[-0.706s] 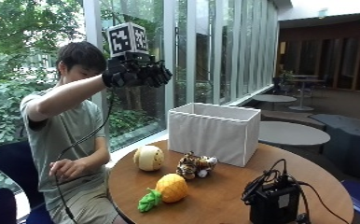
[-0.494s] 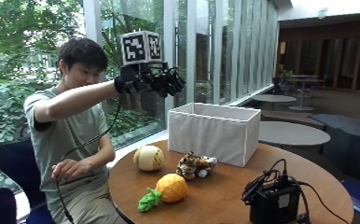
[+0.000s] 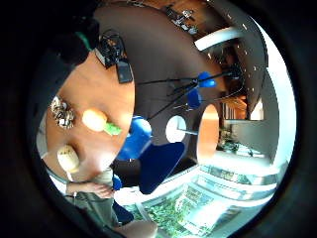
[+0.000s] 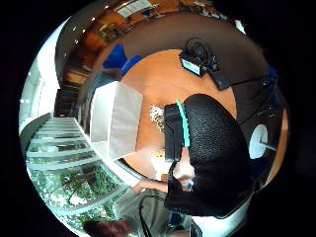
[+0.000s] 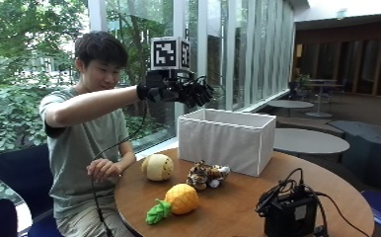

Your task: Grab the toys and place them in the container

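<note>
Round wooden table (image 5: 230,207) carries 3 toys, a cream ball (image 5: 158,167), a tiger (image 5: 206,175) and a pineapple (image 5: 178,200), grouped beside the white container (image 5: 226,140). His gloved right hand (image 5: 177,92) hovers high above them, fingers loosely curled and holding nothing, probably ready to reach down.

The outside camera stands across the round table (image 5: 243,207) from the seated person, at about table height, near enough that the black box (image 5: 289,217) sits large at its 5 o'clock. Both palm cameras ride high above the table and look down on it from well off. The little-finger one takes in the table (image 3: 94,94) and floor; the thumb one is half blocked by the gloved hand (image 4: 212,153). All three share the tabletop and black box.
</note>
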The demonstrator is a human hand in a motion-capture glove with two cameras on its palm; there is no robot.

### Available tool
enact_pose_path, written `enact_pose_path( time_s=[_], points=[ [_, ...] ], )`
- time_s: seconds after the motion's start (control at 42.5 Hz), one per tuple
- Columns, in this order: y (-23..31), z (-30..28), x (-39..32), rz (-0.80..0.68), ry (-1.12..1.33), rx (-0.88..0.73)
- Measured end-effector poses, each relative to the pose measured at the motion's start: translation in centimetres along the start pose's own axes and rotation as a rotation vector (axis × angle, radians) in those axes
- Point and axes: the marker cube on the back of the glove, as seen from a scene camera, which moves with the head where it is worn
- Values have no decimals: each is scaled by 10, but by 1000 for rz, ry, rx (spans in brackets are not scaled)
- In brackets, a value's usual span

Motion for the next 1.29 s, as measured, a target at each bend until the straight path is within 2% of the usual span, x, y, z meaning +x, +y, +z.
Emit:
enact_pose_path(
  time_s=[0.282, 0.424, 0.588, 0.73, 0.847, 0.965, 1.295],
  points=[
    [-11, 50, 1, 31, 34, -59],
    [-27, 114, 9, 111, -50, -159],
    [-38, 211, 33, 175, -162, -365],
    [-15, 274, 5, 69, -193, -405],
    [-6, 285, -12, 13, -211, -453],
    [2, 295, -30, -18, -73, -516],
    [15, 304, -46, 0, -21, -371]
  ],
)
